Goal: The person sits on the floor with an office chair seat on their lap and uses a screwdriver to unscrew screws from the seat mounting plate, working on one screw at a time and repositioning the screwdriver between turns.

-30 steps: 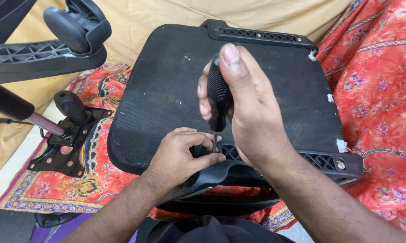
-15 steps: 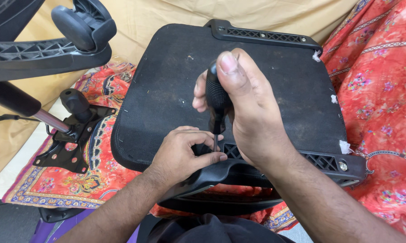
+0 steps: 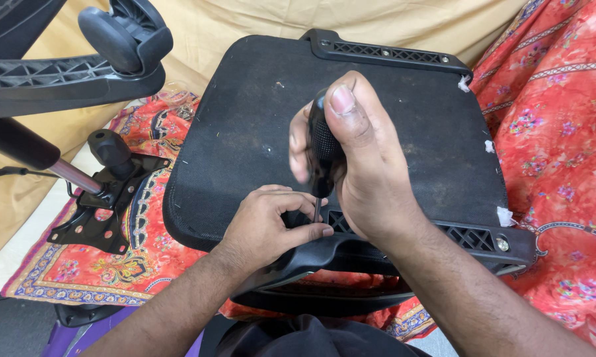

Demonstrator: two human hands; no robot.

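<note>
Nearest the camera, our left hand (image 3: 266,225) rested on the curved black plastic armrest bracket (image 3: 351,254), its thumb and forefinger pinched narrowly around the thin metal shaft of the tool where it met the bracket. Directly above, our right hand (image 3: 370,175) was wrapped tightly around the black ribbed-handled screwdriver (image 3: 323,155), held upright, thumb pressed over the top of the handle; the tip itself was hidden between the left fingers. Both hands worked at the near edge of the upturned black fabric-covered chair seat (image 3: 245,132), which lay on a red floral-patterned cloth (image 3: 556,119). At the seat's right edge, a black perforated plastic strip (image 3: 476,237) carried a silver bolt head. Left of the seat lay a black metal tilt mechanism plate (image 3: 103,211) with a knob and gas cylinder. Farther back, we saw a black plastic star base (image 3: 53,79) with a castor wheel (image 3: 122,33).
</note>
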